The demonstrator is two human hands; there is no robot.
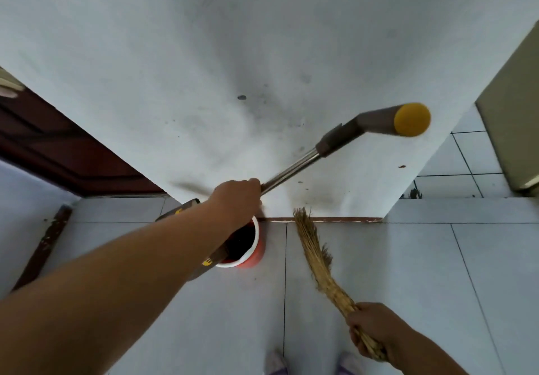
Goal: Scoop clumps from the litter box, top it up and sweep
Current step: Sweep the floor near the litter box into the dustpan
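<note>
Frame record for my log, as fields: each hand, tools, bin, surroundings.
left hand: grips a steel pole with grey handle and yellow end cap
right hand: grips the bundled end of a straw hand broom, bristle tips near the wall base
bin: round red bin with white rim, standing below the left wrist
pan: dark brown piece with yellow marks, mostly hidden by the left forearm
surroundings: pale tiled floor, scuffed white wall

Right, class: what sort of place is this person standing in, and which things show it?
Probably an indoor hallway or room corner in a home: pale tiled floor, scuffed white wall, dark red wooden door at the left.
</note>
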